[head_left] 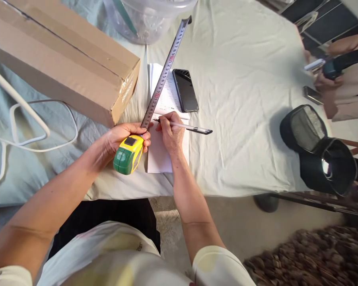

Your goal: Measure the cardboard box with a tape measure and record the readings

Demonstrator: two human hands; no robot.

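My left hand (125, 137) grips a green and yellow tape measure (128, 155), thumb on the metal blade near the case. The pulled-out blade (164, 77) slants up and to the right across an open notebook (159, 155), its hooked end near a clear plastic tub. In my right hand (171, 133) is a pen (193, 128) with a clear barrel, its tip at the notebook page near the fold. Printed or written lines show on the upper page. A black smartphone (185, 90) lies on that page, right of the blade.
A long cardboard box (77, 71) lies at the left beside the notebook. The clear tub (143, 20) stands behind. A white cable (47, 139) loops over the cloth-covered table (232, 99). Black containers (325, 159) sit at the right edge, near another person's hand (331, 81) holding a dark device.
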